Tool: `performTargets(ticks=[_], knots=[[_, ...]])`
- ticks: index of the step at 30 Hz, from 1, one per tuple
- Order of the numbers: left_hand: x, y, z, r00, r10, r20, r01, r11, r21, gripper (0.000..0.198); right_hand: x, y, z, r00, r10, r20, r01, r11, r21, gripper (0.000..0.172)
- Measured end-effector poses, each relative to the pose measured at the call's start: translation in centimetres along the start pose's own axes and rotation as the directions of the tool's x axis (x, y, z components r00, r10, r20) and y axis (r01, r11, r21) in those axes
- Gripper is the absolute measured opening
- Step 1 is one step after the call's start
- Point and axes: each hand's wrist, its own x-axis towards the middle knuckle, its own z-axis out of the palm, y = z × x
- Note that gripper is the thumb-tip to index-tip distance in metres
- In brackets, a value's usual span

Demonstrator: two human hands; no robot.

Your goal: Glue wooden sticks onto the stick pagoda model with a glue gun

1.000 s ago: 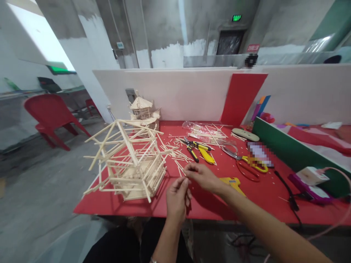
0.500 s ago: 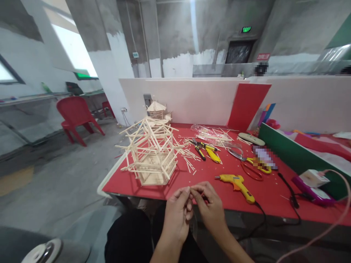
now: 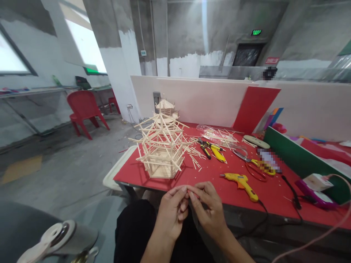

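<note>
Close together at the table's front edge, my left hand [image 3: 173, 209] and my right hand [image 3: 208, 205] meet at the fingertips. Both are closed in a pinch; whatever lies between the fingers is too small to make out. Beyond them, to the left, stands a pagoda-like frame of thin wooden sticks [image 3: 162, 155] on a wooden base. Loose wooden sticks [image 3: 195, 155] lie scattered beside it. A yellow hot glue gun [image 3: 241, 182] rests on its side to the right of my right hand, its nozzle pointing left.
On the red table [image 3: 203, 179] lie black-and-yellow pliers [image 3: 210, 148], yellow-handled scissors [image 3: 259, 164] and a plastic bag of sticks [image 3: 216, 134]. A smaller wooden model [image 3: 165, 107] stands behind. A green divider [image 3: 301, 157] and a power adapter [image 3: 318, 181] are at the right.
The view has swung slightly left, so the table's things appear further right. My hands stay together, with the right fingers a little more spread from the left ones.
</note>
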Motion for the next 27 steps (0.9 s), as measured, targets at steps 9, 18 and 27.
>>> performTargets(ticks=[9, 18, 27], knots=[[0.2, 0.9, -0.6, 0.999, 0.018, -0.050, -0.020, 0.999, -0.047, 0.027, 0.1, -0.1, 0.7, 0.999, 0.003, 0.049, -0.003, 1.000, 0.010, 0.033], [0.3, 0.9, -1.3, 0.995, 0.054, -0.078, -0.049, 0.997, 0.065, 0.027, 1.1, 0.5, 2.2, 0.996, 0.068, 0.055, -0.063, 0.995, -0.076, 0.035], [2.1, -0.4, -2.1, 0.979, 0.133, -0.154, -0.105, 0.979, 0.176, 0.038, 0.8, 5.3, -0.4, 0.927, 0.374, 0.037, -0.375, 0.927, 0.019, 0.035]])
